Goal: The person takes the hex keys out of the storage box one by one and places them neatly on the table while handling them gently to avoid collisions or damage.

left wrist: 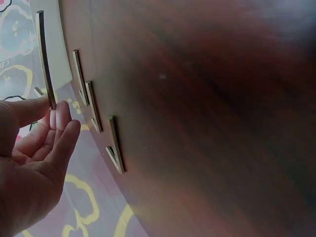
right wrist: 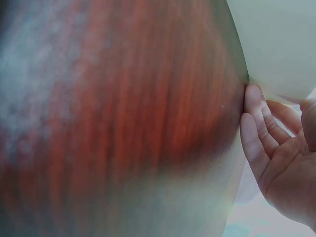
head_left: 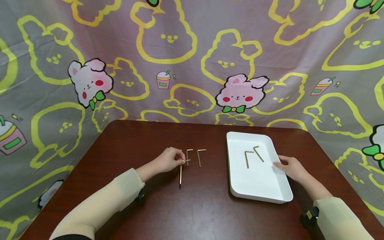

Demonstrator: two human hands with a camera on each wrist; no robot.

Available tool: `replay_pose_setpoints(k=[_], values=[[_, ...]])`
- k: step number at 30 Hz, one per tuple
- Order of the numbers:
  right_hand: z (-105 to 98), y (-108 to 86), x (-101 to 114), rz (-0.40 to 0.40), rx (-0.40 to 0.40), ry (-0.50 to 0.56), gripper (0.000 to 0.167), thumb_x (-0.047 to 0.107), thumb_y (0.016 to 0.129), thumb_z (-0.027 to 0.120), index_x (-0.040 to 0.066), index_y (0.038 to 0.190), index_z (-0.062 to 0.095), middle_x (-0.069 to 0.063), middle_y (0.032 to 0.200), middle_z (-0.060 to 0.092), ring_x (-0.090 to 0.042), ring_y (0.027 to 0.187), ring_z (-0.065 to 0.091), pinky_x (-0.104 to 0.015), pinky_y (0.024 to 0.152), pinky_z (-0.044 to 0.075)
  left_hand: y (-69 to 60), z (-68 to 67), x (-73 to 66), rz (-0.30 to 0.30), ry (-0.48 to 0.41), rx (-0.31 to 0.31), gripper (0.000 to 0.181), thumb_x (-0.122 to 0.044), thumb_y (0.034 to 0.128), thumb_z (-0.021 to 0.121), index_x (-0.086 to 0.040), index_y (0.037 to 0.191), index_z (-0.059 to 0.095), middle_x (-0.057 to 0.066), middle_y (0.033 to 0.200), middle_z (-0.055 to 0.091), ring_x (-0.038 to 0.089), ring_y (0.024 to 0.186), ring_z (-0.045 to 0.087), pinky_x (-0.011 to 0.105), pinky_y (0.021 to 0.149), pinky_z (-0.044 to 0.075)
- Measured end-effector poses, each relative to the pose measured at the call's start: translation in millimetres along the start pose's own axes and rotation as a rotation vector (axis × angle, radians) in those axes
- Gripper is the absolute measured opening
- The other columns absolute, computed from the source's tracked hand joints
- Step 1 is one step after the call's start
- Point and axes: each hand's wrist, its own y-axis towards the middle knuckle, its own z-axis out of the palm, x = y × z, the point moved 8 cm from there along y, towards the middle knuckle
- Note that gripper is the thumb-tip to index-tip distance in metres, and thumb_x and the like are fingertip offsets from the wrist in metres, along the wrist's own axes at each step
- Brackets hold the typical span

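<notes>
From the lower left of my head view a pale sleeve (head_left: 117, 190) reaches in, and left of centre the left hand (head_left: 169, 160) pinches a brass-coloured L-shaped key (head_left: 180, 176) between thumb and fingers, its long arm pointing toward the bottom of the frame. Beside that hand, three similar keys (head_left: 199, 159) lie on the dark brown tabletop (head_left: 204, 206); I see two plainly here, the other mostly hidden, while my left wrist view shows all three in a row. Right of centre is a white tray (head_left: 258, 186) with two more L-shaped keys (head_left: 247, 160) inside, in its upper half. At the tray's right wall, the right hand (head_left: 291, 169) grips the edge, thumb inside and fingers outside. Across the top of the frame hangs a greyish cloth (head_left: 186, 75) printed with cartoon rabbits.
</notes>
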Motion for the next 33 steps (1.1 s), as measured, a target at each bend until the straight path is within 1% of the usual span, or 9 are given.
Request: replay_pose_setpoints(k=[8, 14, 19, 24, 27, 33], values=[[0.7, -1.9, 1.3, -0.001, -0.002, 0.002, 0.063, 0.026, 0.097, 0.061, -0.018, 0.136, 0.038, -0.042, 0.132, 0.040, -0.051, 0.111, 0.051, -0.055, 0.084, 0.048, -20.6, -2.3, 8.0, -0.018, 0.026, 0.002, 0.011, -0.002, 0.0848, 0.071, -0.008, 0.078, 0.066, -0.007, 0.070, 0.060, 0.004, 0.064, 0.052, 0.024, 0.063, 0.045], [-0.3, -2.4, 1.7, 0.006, -0.002, -0.001, 0.064, 0.027, 0.097, 0.061, -0.019, 0.136, 0.038, -0.043, 0.133, 0.039, -0.053, 0.113, 0.049, -0.057, 0.086, 0.046, -30.5, -2.2, 13.1, -0.036, 0.056, 0.001, 0.014, -0.001, 0.0838, 0.072, -0.009, 0.074, 0.065, -0.008, 0.067, 0.059, 0.004, 0.064, 0.052, 0.024, 0.062, 0.045], [-0.5, -2.9, 1.4, 0.014, 0.002, 0.000, 0.064, 0.027, 0.097, 0.061, -0.018, 0.136, 0.038, -0.043, 0.133, 0.039, -0.053, 0.113, 0.049, -0.057, 0.086, 0.047, -33.7, -0.9, 15.7, -0.048, 0.085, 0.008, 0.019, 0.000, 0.0820, 0.072, -0.011, 0.070, 0.063, -0.008, 0.064, 0.056, 0.004, 0.060, 0.050, 0.024, 0.058, 0.043], [0.0, -3.3, 0.2, 0.014, 0.000, 0.002, 0.064, 0.026, 0.097, 0.061, -0.018, 0.136, 0.038, -0.042, 0.133, 0.039, -0.052, 0.112, 0.049, -0.056, 0.085, 0.048, -34.1, 3.0, 15.9, -0.027, 0.100, 0.036, 0.020, 0.002, 0.0808, 0.073, -0.011, 0.069, 0.063, -0.010, 0.062, 0.055, 0.003, 0.058, 0.048, 0.023, 0.057, 0.043], [-0.1, -3.2, 0.6, 0.007, -0.006, 0.003, 0.063, 0.026, 0.097, 0.061, -0.018, 0.136, 0.039, -0.042, 0.132, 0.040, -0.052, 0.112, 0.050, -0.055, 0.084, 0.048, -34.0, 3.3, 15.7, -0.008, 0.118, 0.037, 0.020, 0.003, 0.0798, 0.073, -0.010, 0.068, 0.063, -0.010, 0.061, 0.053, 0.002, 0.057, 0.047, 0.023, 0.057, 0.042], [-1.7, -2.2, 3.6, -0.015, -0.010, 0.000, 0.062, 0.025, 0.097, 0.062, -0.018, 0.135, 0.040, -0.042, 0.131, 0.042, -0.051, 0.110, 0.052, -0.054, 0.083, 0.049, -33.2, 1.8, 16.2, -0.013, 0.160, 0.037, 0.021, 0.002, 0.0791, 0.074, -0.010, 0.066, 0.063, -0.011, 0.060, 0.052, 0.003, 0.057, 0.046, 0.022, 0.057, 0.041]])
